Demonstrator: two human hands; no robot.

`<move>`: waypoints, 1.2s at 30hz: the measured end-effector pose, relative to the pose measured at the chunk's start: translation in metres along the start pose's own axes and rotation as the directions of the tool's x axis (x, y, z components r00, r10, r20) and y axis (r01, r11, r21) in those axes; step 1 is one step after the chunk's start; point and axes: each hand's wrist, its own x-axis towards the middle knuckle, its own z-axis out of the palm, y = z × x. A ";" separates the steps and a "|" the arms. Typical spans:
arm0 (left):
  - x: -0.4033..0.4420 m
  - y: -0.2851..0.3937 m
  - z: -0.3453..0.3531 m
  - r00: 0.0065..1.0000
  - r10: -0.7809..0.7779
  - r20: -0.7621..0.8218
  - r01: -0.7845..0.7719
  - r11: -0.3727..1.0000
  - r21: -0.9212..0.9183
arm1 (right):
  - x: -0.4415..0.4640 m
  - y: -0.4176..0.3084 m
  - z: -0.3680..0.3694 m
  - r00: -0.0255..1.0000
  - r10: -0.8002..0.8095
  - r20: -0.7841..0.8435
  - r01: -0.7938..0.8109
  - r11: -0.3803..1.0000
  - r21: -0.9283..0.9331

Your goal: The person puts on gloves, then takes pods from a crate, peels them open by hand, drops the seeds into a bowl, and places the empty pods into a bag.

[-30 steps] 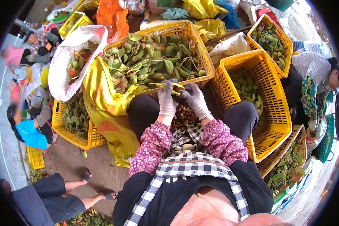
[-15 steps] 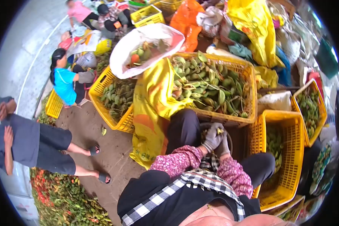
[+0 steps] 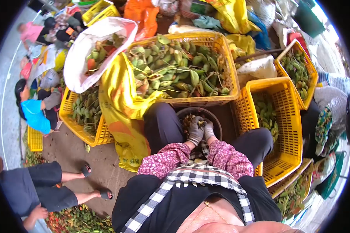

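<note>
My left hand (image 3: 195, 130), in a grey glove, is closed over the round basin (image 3: 217, 118) between my knees. Beside it and touching it, my right hand (image 3: 209, 129) is closed too, in a matching glove. Something small and pale shows between the fingers, too small to name. Small brown round pieces (image 3: 187, 120) lie in the basin, left of my hands. Past the basin stands a large yellow crate (image 3: 231, 77) heaped with green pods and leaves (image 3: 179, 70).
A deep yellow crate (image 3: 289, 128) holding some green pods stands at my right. To the left are a yellow sack (image 3: 124, 116), a white sack (image 3: 76, 66) and another crate (image 3: 103, 134). A standing person (image 3: 23, 186) and several seated people are around.
My hands have come down from the large crate's near edge to the basin and closed together. The yellow-green piece held up earlier no longer shows there. The view has swung sideways and back.
</note>
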 end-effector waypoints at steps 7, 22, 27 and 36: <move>-0.001 -0.028 0.011 0.985 0.008 0.171 -0.026 0.994 0.102 | -0.065 -0.047 0.016 0.927 -0.345 -0.144 0.110 0.618 -0.778; 0.122 0.100 -0.124 0.981 -0.196 0.011 0.126 0.586 -0.801 | -0.065 -0.248 0.134 0.738 -0.653 0.170 0.505 0.367 -0.781; 0.135 0.087 -0.120 0.950 -0.186 0.252 0.303 0.340 -0.890 | 0.034 -0.235 0.176 0.887 -0.436 0.151 0.089 -0.158 -0.983; 0.141 0.078 -0.110 0.925 -0.300 0.234 0.378 0.660 -0.649 | 0.003 -0.289 0.112 0.819 -0.488 0.302 0.573 0.727 -0.379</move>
